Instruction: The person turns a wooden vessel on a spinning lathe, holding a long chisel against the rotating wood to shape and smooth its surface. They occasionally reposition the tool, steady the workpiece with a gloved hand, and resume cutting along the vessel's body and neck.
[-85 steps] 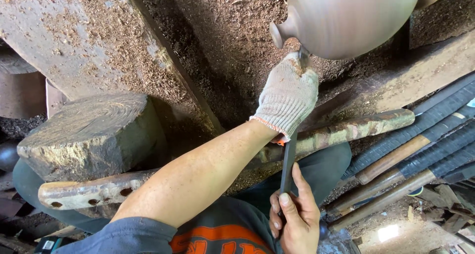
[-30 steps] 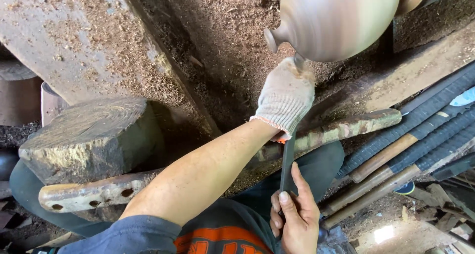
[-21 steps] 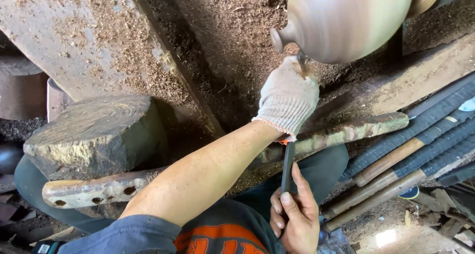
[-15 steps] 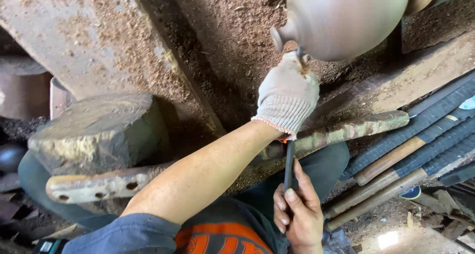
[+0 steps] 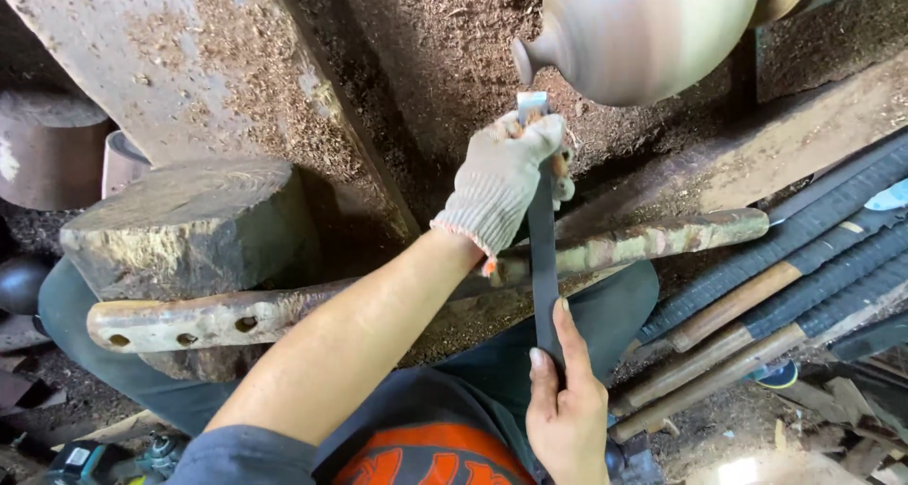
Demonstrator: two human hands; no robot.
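A rounded wooden vessel [image 5: 653, 31] with a small knob at its left end sits at the top of the view. My left hand [image 5: 501, 178], in a white knit glove, grips the front of a long dark chisel [image 5: 543, 258] just below the knob. The chisel's tip is a little short of the wood. My right hand [image 5: 566, 400], bare, holds the chisel's rear end near my lap. The tool lies across a worn wooden rest bar [image 5: 397, 291] with several holes at its left end.
Sawdust covers the lathe bed and the slanted beam [image 5: 180, 60] at upper left. A wooden block [image 5: 189, 225] stands at left. Several long-handled tools [image 5: 785, 286] lie in a row at right. My legs are under the bar.
The view has shifted slightly. The chisel tip has drawn back a little from the vessel's knob. Both hands keep their grip.
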